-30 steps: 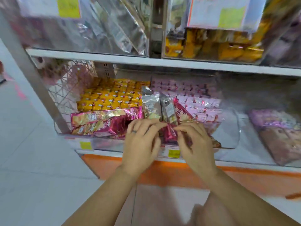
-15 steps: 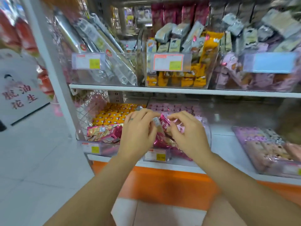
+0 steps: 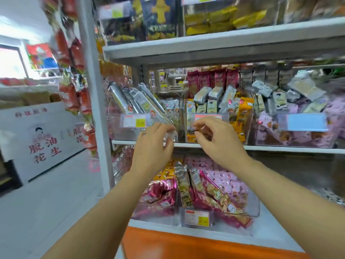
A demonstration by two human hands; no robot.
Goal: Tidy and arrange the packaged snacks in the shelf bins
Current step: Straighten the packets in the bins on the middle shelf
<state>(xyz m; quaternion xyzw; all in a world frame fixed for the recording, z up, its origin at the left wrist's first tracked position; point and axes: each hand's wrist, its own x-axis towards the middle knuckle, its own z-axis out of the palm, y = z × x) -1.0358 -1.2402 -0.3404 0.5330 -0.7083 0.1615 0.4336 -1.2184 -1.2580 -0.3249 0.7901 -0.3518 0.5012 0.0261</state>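
Far left of the fingers (image 3: 211,121), a white sign (image 3: 43,135) shows red characters, the last two 花生; just behind the fingers stand clear shelf bins (image 3: 121,133) of packaged snacks (image 3: 201,94), their price labels too blurred to read; the right hand (image 3: 220,141) has its fingers loosely curled, empty; the left hand (image 3: 153,146) has them curled, but I cannot tell if they pinch something.

Middle shelf (image 3: 280,149): long packets (image 3: 141,101) are stood in left bin (image 3: 119,133), small packets (image 3: 211,96) heaped in centre bin (image 3: 249,128); lower shelf (image 3: 276,230) is set beneath, front bin (image 3: 255,208) at its front edge
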